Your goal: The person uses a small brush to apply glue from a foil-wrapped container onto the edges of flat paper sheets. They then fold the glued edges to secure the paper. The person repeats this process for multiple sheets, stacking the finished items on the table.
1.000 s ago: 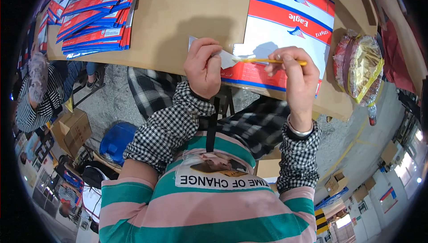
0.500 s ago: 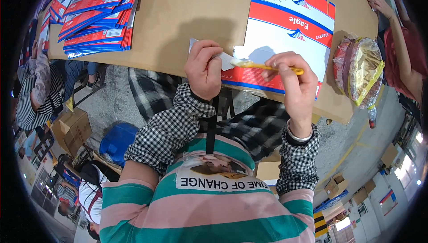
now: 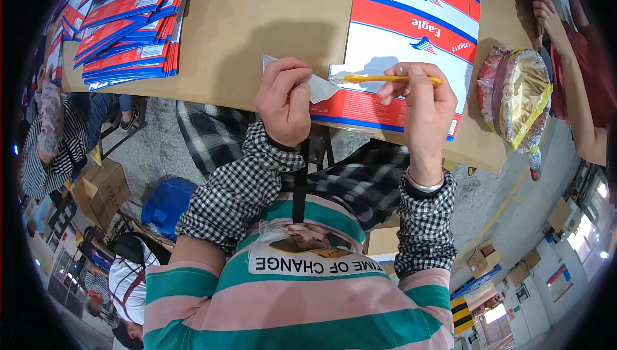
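My left hand (image 3: 283, 102) is closed, pinching a small white sheet (image 3: 321, 89) whose ends stick out on both sides of the fingers. A slim brush (image 3: 373, 79) with a yellow handle is held between the thumb and fingers of my right hand (image 3: 425, 107). It lies nearly level, its pale tip pointing left, close to the sheet's right end; whether they touch, I cannot tell. Under the brush are flat printed carton blanks (image 3: 379, 42) in red, white and blue, at the table's near edge.
A tall pile of folded red, blue and white cartons (image 3: 125, 42) stands at the left of the brown cardboard-covered table (image 3: 225, 42). On the right sits a round, plastic-wrapped bundle (image 3: 517, 96) with yellow tape. Another person's hand (image 3: 547, 16) is beyond it. A blue container (image 3: 168, 205) is on the floor.
The brush has swung from a slant to nearly level. My view has shifted slightly, so the table's things appear further left. Both hands keep their hold.
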`<state>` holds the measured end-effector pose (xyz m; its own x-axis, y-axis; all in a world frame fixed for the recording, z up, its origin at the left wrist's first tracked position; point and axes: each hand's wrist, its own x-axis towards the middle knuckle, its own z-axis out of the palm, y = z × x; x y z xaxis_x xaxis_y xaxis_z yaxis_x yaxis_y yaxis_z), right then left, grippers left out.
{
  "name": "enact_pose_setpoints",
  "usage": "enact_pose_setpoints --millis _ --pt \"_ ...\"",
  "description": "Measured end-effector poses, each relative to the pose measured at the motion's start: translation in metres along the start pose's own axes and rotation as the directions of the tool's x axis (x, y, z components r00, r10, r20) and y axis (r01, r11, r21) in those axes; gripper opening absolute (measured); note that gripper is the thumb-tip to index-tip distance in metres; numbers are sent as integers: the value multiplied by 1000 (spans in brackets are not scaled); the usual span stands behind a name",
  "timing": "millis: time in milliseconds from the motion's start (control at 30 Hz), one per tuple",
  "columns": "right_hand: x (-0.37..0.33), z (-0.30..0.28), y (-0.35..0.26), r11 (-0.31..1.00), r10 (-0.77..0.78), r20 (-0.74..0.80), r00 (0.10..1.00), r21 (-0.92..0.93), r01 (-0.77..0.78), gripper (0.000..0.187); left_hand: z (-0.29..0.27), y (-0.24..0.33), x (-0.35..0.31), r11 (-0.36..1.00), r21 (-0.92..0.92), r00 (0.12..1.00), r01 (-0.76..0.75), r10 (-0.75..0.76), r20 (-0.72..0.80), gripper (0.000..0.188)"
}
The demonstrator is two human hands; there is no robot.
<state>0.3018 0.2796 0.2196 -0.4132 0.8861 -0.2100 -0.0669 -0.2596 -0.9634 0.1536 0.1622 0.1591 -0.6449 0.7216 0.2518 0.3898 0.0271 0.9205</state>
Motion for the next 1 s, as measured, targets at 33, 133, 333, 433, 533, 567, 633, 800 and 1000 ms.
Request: enact_pose_setpoints --millis 33,133,333,433,533,567,633,800,1000 --pt "1 1 2 1000 4 4 1000 -13 -4 18 0 0 0 1000 6 1000 -7 7 0 15" --pt "3 2 3 999 -6 -6 1000 -47 6 18 0 1 1 1000 -7 1000 23 -23 7 15" --pt "4 5 -3 993 -21 26 999 -114 24 20 0 0 2 999 34 999 -29 28 32 17" --pt "6 5 -4 988 -54 18 998 -143 56 21 1 -2 3 1000 14 1000 -12 11 26 16" --pt "6 4 -3 988 -37 32 999 -146 41 20 1 2 7 999 40 998 -35 33 44 16" --pt "4 4 -2 989 -23 44 999 -147 30 20 2 1 2 999 22 999 -25 24 34 16" --pt "2 2 -7 962 -64 -50 997 -270 49 18 3 -7 -4 999 6 999 -46 46 -29 16" --pt "-15 2 -34 997 -64 -258 964 -48 53 16 -1 5 -1 998 -13 998 -55 55 37 14" --pt "-47 -20 -53 967 -182 -361 915 102 233 18 -8 15 6 998 -2 998 -64 64 22 16"
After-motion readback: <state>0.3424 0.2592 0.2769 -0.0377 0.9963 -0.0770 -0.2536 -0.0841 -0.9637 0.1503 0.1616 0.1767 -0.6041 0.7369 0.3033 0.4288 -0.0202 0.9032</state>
